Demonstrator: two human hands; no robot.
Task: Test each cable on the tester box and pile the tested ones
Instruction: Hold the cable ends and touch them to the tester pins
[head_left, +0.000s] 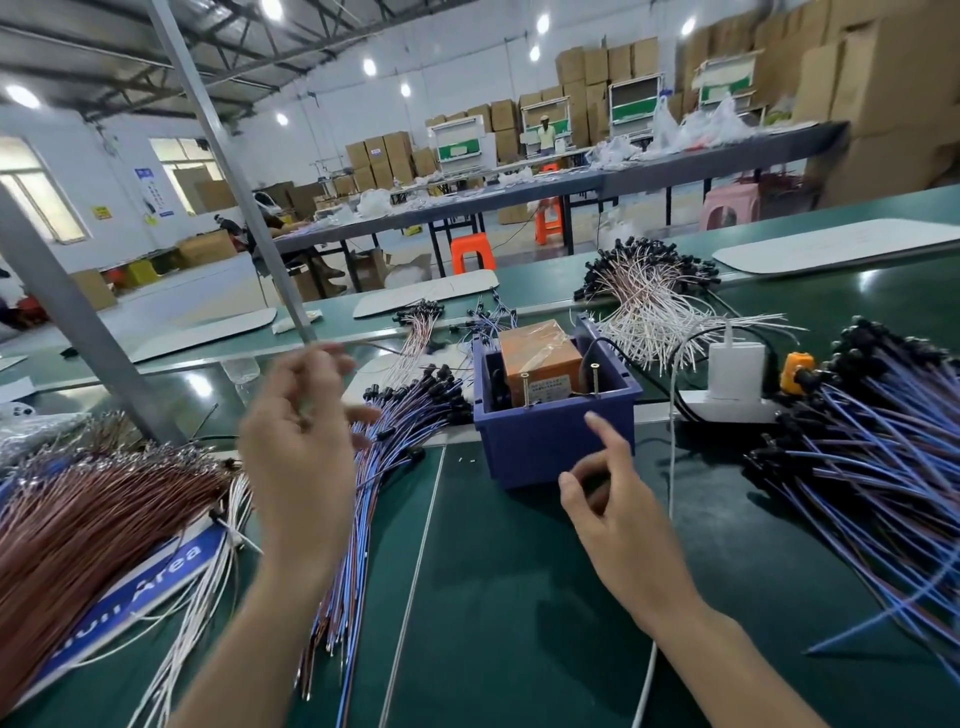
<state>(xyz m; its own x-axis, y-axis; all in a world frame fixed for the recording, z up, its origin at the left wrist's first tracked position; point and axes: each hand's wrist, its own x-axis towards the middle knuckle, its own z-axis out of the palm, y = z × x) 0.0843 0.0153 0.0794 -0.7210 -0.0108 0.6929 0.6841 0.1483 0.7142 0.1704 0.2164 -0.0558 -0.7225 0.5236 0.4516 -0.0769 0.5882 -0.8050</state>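
Note:
The tester box (550, 447) is a blue plastic bin with an orange unit (537, 358) and two upright screws inside, at the middle of the green table. My left hand (301, 447) hovers blurred above a pile of blue and brown cables (395, 421) left of the box, fingers loosely spread, nothing clearly held. In front of the box, my right hand (608, 493) has its index finger raised and the thumb and other fingers curled; I see no cable in it. A big heap of blue cables (872, 457) lies at the right.
Brown wires (93, 514) and white wires cover a blue sign at the left. A white and pink cable heap (649, 296) lies behind the box. A white power strip with adapter (732, 384) sits right of the box. A slanted metal post (78, 322) rises at the left.

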